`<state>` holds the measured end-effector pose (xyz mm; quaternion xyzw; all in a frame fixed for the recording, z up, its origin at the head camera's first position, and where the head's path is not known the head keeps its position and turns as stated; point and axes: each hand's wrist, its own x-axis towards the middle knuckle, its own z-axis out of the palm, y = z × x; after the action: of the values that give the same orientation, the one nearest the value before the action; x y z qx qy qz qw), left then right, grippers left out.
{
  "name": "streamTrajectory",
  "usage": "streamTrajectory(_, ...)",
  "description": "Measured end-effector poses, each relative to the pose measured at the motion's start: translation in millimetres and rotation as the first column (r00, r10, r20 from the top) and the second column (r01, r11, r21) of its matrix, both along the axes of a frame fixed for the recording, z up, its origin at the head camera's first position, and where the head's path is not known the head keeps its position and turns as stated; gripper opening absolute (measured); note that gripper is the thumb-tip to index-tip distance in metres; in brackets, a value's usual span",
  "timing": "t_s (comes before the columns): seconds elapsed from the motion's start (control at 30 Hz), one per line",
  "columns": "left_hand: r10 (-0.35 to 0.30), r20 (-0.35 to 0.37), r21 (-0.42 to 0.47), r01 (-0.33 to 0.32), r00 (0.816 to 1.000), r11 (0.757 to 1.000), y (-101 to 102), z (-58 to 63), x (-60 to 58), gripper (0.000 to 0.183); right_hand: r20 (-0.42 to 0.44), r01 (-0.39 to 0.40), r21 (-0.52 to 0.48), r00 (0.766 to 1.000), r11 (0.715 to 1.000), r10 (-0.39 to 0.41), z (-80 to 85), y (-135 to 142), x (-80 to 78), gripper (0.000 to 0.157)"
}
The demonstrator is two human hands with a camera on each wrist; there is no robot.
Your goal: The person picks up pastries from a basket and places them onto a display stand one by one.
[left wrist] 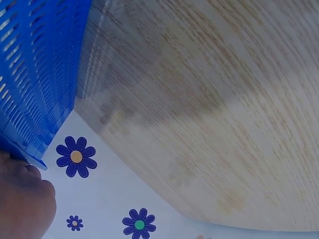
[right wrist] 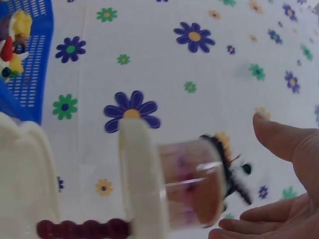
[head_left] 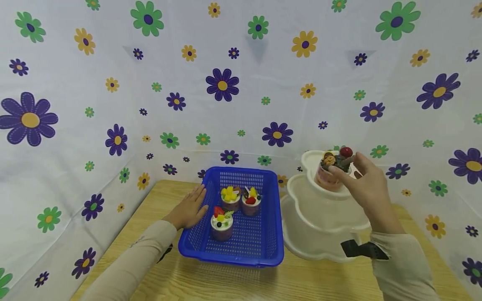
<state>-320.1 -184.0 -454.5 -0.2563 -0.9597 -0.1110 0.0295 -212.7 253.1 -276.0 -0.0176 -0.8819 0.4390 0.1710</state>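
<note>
On the top tier of a white tiered stand (head_left: 320,211) sits a clear dessert cup (head_left: 326,177) topped with dark pieces, a walnut-like piece and a cherry. My right hand (head_left: 367,188) is beside this cup, thumb and fingers spread; the right wrist view shows a gap between the hand (right wrist: 309,159) and the cup (right wrist: 192,179). My left hand (head_left: 188,209) rests on the left rim of a blue plastic basket (head_left: 278,221), fingers straight. Inside stand three fruit-topped cups: one with yellow cubes (head_left: 230,200), another (head_left: 251,205) beside it, and a third (head_left: 222,228) nearer me.
The basket and stand are side by side on a wood-grain table (head_left: 233,286). A white flower-print cloth (head_left: 241,121) hangs behind and at both sides. In the right wrist view, a dark red beaded post (right wrist: 82,229) joins the stand's tiers.
</note>
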Motion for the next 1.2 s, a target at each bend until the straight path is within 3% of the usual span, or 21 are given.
streamTrajectory(0.1,-0.006,0.012,0.020,0.006,1.000,1.000,0.4,1.7,0.6,0.061,-0.043,0.016,0.046,0.999,0.999,-0.014,10.6,-10.0,8.1,0.092)
streamTrajectory(0.23,0.000,0.020,0.019,-0.001,1.000,1.000,1.8,4.3,1.4,0.061,-0.097,-0.048,0.096,0.994,0.994,0.057,23.4,-30.0,13.6,0.089)
streamTrajectory(0.3,0.004,0.018,0.012,-0.004,1.000,1.000,2.8,4.4,1.2,0.061,-0.118,-0.094,0.148,0.987,0.984,0.112,26.2,-41.5,11.0,0.085)
streamTrajectory(0.47,0.002,0.017,0.012,-0.002,1.000,1.000,2.9,3.4,-0.9,0.059,-0.072,-0.227,0.261,0.965,0.938,0.253,21.4,-74.3,-9.7,0.081)
streamTrajectory(0.57,0.008,0.020,-0.003,-0.008,1.000,1.000,1.7,2.0,-2.2,0.058,-0.017,-0.343,0.296,0.931,0.891,0.364,9.2,-98.8,-27.8,0.081)
streamTrajectory(0.7,0.015,0.024,-0.006,-0.015,1.000,1.000,1.4,3.2,-1.1,0.058,0.056,-0.486,0.325,0.866,0.811,0.497,-15.8,-132.1,-50.9,0.081)
streamTrajectory(1.0,-0.002,0.031,-0.003,0.002,1.000,1.000,1.9,1.1,0.3,0.057,0.261,-0.690,0.272,0.724,0.671,0.639,-88.6,-171.1,-84.6,0.079)
streamTrajectory(1.1,-0.001,0.015,0.005,0.001,1.000,1.000,1.1,0.4,0.4,0.056,0.306,-0.723,0.218,0.688,0.655,0.658,-105.6,-175.2,-90.7,0.079)
streamTrajectory(1.2,0.003,0.020,0.006,-0.003,1.000,1.000,1.5,4.3,1.4,0.056,0.329,-0.732,0.166,0.673,0.661,0.663,-118.0,-177.1,-96.3,0.078)
